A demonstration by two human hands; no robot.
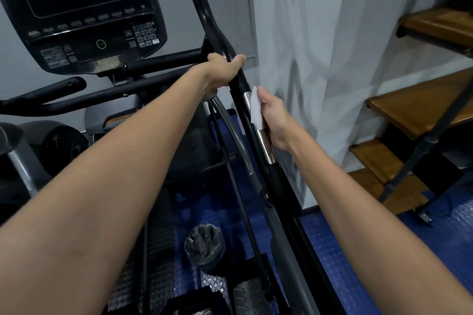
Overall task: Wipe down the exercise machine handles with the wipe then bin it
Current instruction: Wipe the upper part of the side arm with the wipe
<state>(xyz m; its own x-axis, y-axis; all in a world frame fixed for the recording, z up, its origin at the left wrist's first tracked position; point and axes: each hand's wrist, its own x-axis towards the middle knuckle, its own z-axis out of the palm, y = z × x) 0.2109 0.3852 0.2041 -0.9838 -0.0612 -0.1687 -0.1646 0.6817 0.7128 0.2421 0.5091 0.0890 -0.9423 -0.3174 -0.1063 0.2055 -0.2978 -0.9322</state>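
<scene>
The exercise machine (158, 135) fills the left and centre of the view, its dark console (76, 13) at upper left and black side bars running out below it. The machine stands on a blue floor (345, 250), with a pale wall (320, 33) to the right and wooden steps (409, 105) on a black frame beyond that. A long black handle (225, 48) rises diagonally from lower right to the top centre, with a polished metal section (266, 144) partway along it. The left hand (222, 69) grips the upper part of this handle, fingers curled over the bar and the thumb lying along its right side. The right hand (275, 116) sits lower, just beside the metal section, and holds a white wipe (256, 107) — the fingers are behind the sheet and press it flat against the handle. Between the machine's rails, on the floor, stands a small round bin (204, 245) lined with a dark plastic bag — well below both hands.
</scene>
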